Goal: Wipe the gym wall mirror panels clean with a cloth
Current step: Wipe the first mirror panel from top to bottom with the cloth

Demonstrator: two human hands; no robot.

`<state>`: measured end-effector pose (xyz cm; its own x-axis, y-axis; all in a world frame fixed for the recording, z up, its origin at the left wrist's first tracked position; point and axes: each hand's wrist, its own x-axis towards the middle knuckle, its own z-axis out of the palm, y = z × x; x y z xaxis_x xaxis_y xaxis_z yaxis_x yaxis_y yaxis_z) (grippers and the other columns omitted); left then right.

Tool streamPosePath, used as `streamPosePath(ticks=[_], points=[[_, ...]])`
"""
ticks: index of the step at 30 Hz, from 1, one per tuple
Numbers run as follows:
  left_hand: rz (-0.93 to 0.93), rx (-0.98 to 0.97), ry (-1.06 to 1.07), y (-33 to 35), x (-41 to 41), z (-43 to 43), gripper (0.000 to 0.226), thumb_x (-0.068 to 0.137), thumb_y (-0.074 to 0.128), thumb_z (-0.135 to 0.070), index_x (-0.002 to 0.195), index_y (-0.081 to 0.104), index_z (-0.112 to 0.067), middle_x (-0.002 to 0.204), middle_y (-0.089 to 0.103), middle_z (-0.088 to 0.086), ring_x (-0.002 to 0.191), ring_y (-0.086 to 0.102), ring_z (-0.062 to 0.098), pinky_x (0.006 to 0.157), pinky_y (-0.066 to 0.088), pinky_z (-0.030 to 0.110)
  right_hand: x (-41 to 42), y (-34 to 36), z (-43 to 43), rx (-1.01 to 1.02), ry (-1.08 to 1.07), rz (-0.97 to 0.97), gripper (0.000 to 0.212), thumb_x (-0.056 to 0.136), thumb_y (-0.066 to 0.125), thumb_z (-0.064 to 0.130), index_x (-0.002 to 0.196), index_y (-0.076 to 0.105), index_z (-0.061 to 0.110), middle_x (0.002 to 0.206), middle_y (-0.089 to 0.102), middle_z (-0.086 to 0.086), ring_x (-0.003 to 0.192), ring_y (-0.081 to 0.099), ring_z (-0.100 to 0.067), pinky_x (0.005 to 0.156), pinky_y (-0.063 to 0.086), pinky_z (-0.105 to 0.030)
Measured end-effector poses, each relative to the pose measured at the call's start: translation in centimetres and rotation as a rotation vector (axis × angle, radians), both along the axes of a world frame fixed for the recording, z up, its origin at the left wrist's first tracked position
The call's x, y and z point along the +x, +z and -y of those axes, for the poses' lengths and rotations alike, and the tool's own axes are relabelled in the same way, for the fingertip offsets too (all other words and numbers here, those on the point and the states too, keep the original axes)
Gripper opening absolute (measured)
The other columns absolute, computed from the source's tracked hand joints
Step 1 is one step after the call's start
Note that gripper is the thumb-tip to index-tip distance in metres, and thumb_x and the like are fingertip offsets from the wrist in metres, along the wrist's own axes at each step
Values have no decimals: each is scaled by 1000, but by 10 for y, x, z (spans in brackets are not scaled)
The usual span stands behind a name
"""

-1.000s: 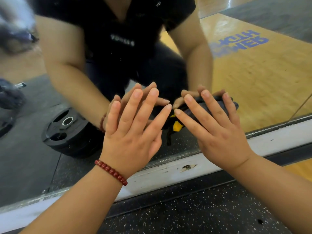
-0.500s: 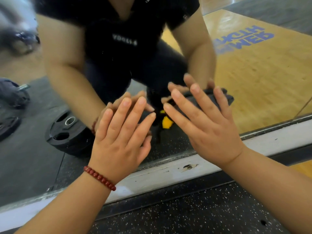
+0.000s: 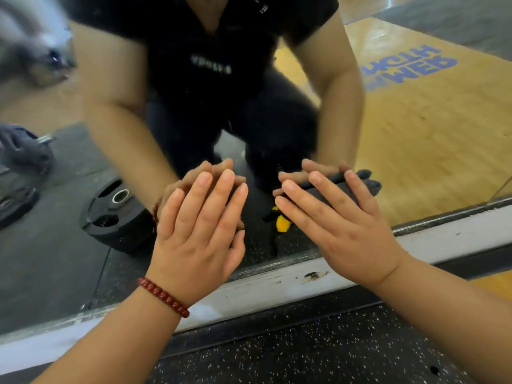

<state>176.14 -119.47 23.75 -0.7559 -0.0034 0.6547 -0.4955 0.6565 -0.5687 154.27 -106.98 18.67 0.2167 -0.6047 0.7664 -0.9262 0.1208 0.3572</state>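
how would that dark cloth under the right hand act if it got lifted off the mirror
The dark cloth would probably go floppy and sag: it lies flattened beneath the right hand's straight fingers. It looks thin, so likely light, and unlikely to slip on the mirror while pressed.

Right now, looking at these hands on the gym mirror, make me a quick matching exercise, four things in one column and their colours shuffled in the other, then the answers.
Things
1. cloth
2. bracelet
3. weight plate reflected in the mirror
4. mirror's bottom frame

Colours
A. white, scuffed
B. dark grey
C. black
D. dark red beads

The right hand presses the cloth; the left hand wears the bracelet.

Pairs: 1-B, 2-D, 3-C, 4-A
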Motion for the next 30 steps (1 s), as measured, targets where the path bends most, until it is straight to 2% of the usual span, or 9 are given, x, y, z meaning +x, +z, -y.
streamPosePath(ticks=[4,6,9,11,17,21,23,27,30], points=[[-39,4,11,14,-5,-1,80,90,55,-38,156,20,-9,166,-2,6,152,-2,25,123,1,45,15,50,18,-155,17,103,52,103,32,12,153,35,20,158,30,2,148,23,-25,120,17,-49],[-45,-6,26,24,-4,-1,81,90,54,-39,156,17,-8,165,-4,6,152,-4,25,123,-3,45,13,50,20,-167,23,58,52,103,33,13,154,33,19,159,30,1,149,23,-26,120,15,-48],[-35,-20,31,36,1,1,80,93,54,-39,156,17,-8,165,-4,7,152,-3,25,123,-2,45,-7,16,2,34,9,-139,59,99,34,9,157,26,18,162,22,4,150,18,-22,123,9,-46],[-27,-30,35,43,4,1,80,93,54,-39,156,17,-8,166,-4,8,152,-2,26,123,-1,45,-8,19,-5,131,10,-194,60,98,31,8,157,24,18,163,19,4,150,16,-22,123,5,-46],[-70,-1,57,70,7,2,80,92,49,-36,156,13,-6,165,-7,7,152,-6,25,123,-4,45,22,97,34,-142,123,-83,49,104,36,19,154,35,20,157,32,4,147,23,-17,119,17,-44],[-25,-36,67,76,14,8,81,92,52,-37,156,14,-5,165,-6,9,152,-5,26,123,-4,44,-7,59,12,58,68,-299,54,101,34,14,155,32,20,160,28,6,149,22,-17,123,7,-43],[-5,-38,71,77,15,8,80,92,50,-36,156,13,-4,165,-7,9,152,-6,25,123,-4,44,-6,62,6,127,45,-332,58,99,38,15,156,29,20,162,23,7,149,19,-18,123,7,-44],[-19,8,19,86,19,0,72,94,46,-31,155,18,-3,165,4,9,153,0,24,124,3,43,18,113,30,-54,146,-255,51,103,37,21,154,34,20,159,30,6,147,26,-16,120,15,-43],[-57,22,1,101,19,-2,70,95,44,-29,154,19,-2,161,12,11,153,1,23,124,6,43,13,125,33,-25,177,-297,53,102,39,27,154,34,20,160,27,6,149,23,-19,121,9,-45]])
